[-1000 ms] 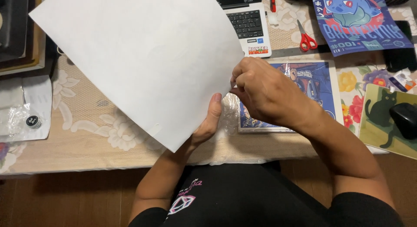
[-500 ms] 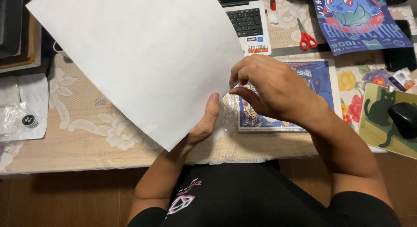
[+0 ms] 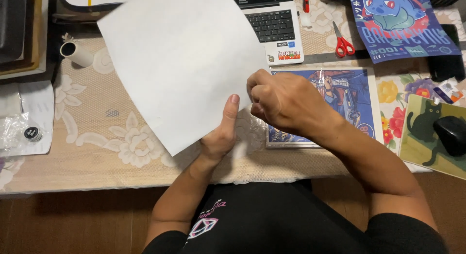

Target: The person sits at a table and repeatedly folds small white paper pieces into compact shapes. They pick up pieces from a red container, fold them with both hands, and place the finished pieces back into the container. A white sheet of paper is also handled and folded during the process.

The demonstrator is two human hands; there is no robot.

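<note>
A large white sheet of paper (image 3: 182, 59) is held up over the table, tilted, covering part of the laptop. My left hand (image 3: 219, 132) grips its lower right edge from beneath, thumb pressed on top. My right hand (image 3: 286, 102) is curled at the sheet's right edge, fingertips pinching it. Under my right hand lies a blue illustrated print in a clear sleeve (image 3: 352, 96).
A laptop (image 3: 274, 28) sits at the back, red scissors (image 3: 343, 42) and a blue poster (image 3: 400, 23) to its right. A black mouse (image 3: 452, 133) rests on a cat mousepad. A cardboard tube (image 3: 75, 52) and a plastic bag (image 3: 26, 125) lie left, on the lace tablecloth (image 3: 107, 132).
The sheet has shifted right and away from me, uncovering the cardboard tube at the left. Both hands keep their hold on its edge.
</note>
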